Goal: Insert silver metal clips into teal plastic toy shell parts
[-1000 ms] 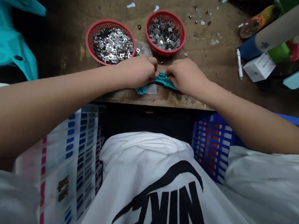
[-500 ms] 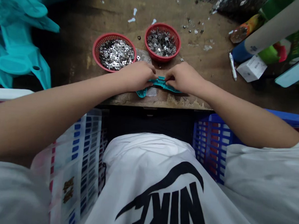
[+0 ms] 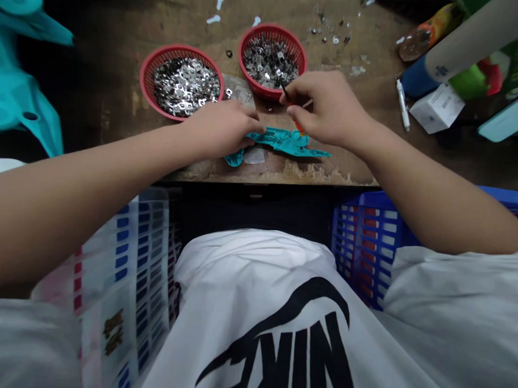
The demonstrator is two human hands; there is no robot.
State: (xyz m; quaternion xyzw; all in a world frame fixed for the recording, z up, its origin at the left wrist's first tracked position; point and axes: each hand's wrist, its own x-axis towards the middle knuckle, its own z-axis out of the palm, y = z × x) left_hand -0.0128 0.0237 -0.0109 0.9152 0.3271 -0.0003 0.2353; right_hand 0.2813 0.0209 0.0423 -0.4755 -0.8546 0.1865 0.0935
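Right grip [image 3: 328, 108] has shifted just beyond the teal piece [image 3: 288, 141].

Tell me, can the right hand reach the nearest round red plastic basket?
Probably yes: the right hand is right by that round red plastic basket and nothing seems between them, though it holds a slim black-and-orange tool.
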